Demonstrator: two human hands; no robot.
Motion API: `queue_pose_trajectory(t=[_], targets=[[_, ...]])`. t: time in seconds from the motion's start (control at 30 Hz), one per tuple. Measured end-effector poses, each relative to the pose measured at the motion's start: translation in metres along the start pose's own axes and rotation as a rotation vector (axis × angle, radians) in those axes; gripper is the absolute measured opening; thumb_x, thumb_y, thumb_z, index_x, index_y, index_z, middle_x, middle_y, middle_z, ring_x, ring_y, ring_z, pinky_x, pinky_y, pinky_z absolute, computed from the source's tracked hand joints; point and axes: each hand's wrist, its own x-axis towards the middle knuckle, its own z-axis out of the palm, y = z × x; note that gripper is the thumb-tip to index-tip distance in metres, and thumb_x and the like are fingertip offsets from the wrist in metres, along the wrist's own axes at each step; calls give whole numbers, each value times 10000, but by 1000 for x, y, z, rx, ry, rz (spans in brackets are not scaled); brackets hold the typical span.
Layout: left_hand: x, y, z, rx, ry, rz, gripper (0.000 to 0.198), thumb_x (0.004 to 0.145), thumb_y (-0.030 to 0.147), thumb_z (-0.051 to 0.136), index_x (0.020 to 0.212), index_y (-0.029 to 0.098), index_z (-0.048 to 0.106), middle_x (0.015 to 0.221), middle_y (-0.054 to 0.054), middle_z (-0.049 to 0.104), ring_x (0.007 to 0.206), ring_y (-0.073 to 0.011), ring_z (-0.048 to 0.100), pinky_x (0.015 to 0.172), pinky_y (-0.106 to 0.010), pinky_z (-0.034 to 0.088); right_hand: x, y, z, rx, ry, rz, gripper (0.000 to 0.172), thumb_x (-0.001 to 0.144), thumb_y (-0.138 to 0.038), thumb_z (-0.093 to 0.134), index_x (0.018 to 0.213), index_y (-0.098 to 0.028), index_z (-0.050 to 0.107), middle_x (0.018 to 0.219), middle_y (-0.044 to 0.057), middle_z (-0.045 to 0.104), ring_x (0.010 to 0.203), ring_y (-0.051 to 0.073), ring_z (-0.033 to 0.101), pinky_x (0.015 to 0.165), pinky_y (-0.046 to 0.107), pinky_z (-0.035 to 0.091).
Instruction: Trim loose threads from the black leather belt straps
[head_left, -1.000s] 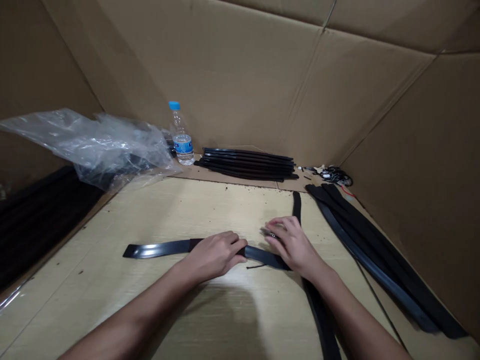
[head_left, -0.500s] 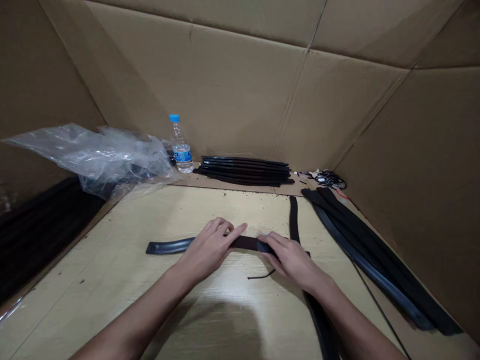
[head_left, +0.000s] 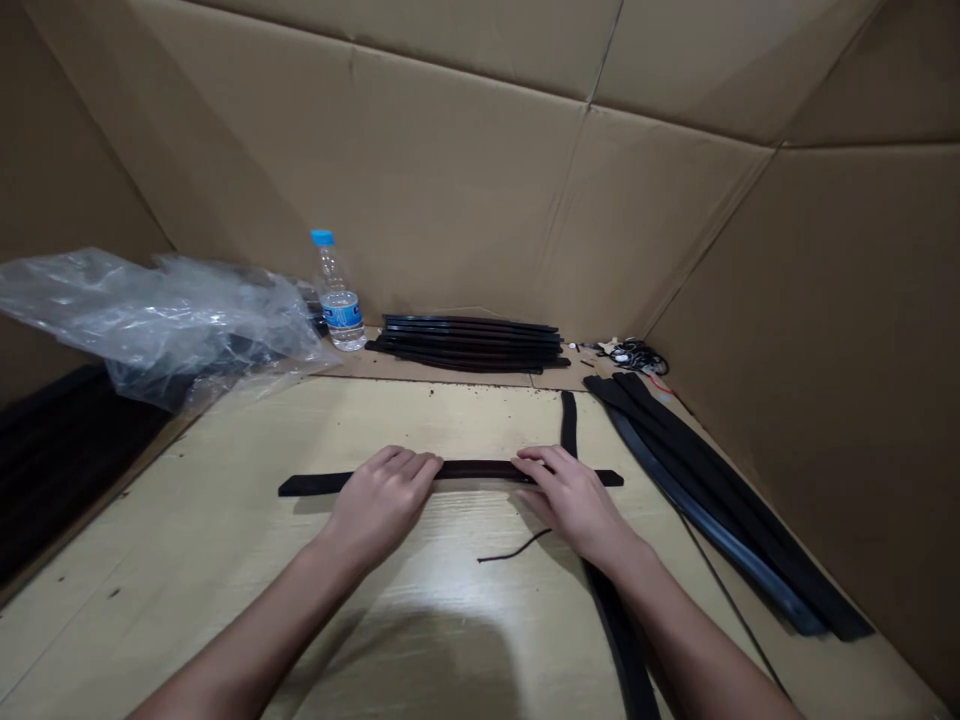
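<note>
The work surface is a pale, wood-grain board [head_left: 187,540] flecked with dark crumbs, boxed in by folded cardboard walls [head_left: 450,180]. A black flat strip [head_left: 476,468] lies crosswise on the board, with the left hand [head_left: 382,505] and right hand [head_left: 574,502] resting open on it, fingers draped over its top and neither clenched. A second black strip [head_left: 568,425] runs beneath it, crossing near the right hand, and a thin black cord [head_left: 517,547] curls just below. Along the back sit a stack of black strips [head_left: 469,345], a water bottle with a blue cap [head_left: 337,295] and a tangle of small wires [head_left: 637,355]. Crumpled clear plastic [head_left: 157,330] lies back left, with a long bundle of black strips [head_left: 720,510] along the right wall.
</note>
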Motion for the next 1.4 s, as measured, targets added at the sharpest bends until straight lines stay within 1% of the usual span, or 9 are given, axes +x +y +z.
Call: queue_pose_trajectory(t=[0.23,0.33,0.47,0.57,0.83,0.93,1.03,1.23,1.4], targets=[[0,5,-2,-17,15,3,205,920,190,446,876,154,643,734,-69,700,632,-228,623,647,-357,477,1,-2,0,-126,21,32,178,873,-115,559,992,-144,688,819,96,644,804,233,576,671,330,490],[-1,2,0,1,2,-75,238,918,260,450,810,177,645,745,-77,692,675,-262,622,654,-386,471,2,-3,0,-163,-11,54,125,866,-149,600,949,-162,693,823,82,640,813,217,565,651,302,472],[-2,-2,5,-57,-24,-69,312,936,258,387,779,171,643,744,-84,677,692,-256,616,674,-386,468,3,-2,0,-166,-34,73,76,846,-164,644,902,-170,694,810,72,649,826,214,566,638,288,467],[-3,-2,8,-74,-11,-70,347,951,291,365,765,167,631,720,-80,660,661,-243,604,638,-365,452,3,-2,1,-139,-14,85,119,851,-176,643,964,-168,682,892,89,664,884,224,574,680,302,487],[3,3,5,-76,-90,-63,226,925,217,442,780,154,603,743,-67,639,686,-232,584,665,-351,435,5,-1,2,-48,-20,57,72,867,-126,611,899,-153,669,898,96,675,862,212,600,735,299,509],[9,13,6,-24,-47,5,141,887,142,488,924,120,622,855,-103,661,803,-260,596,710,-362,433,4,0,-3,-11,-27,56,79,864,-118,612,917,-149,662,906,98,680,871,214,610,740,301,515],[17,23,5,39,-47,143,273,866,80,488,1115,119,591,876,-100,666,815,-258,600,735,-372,429,2,-1,-11,38,-31,51,92,871,-135,610,945,-161,658,912,80,683,861,199,621,743,291,517],[31,21,-2,86,-66,354,361,829,-2,436,1138,136,562,819,-84,649,733,-227,598,716,-365,435,0,-2,-24,88,-23,37,157,834,-169,669,991,-159,676,918,81,687,919,217,618,786,306,518],[54,19,-6,92,-147,352,251,868,97,510,1110,145,560,797,-68,644,734,-230,598,664,-343,427,-2,4,-24,81,31,59,91,840,-143,654,923,-147,692,862,82,695,850,210,630,736,303,520]])
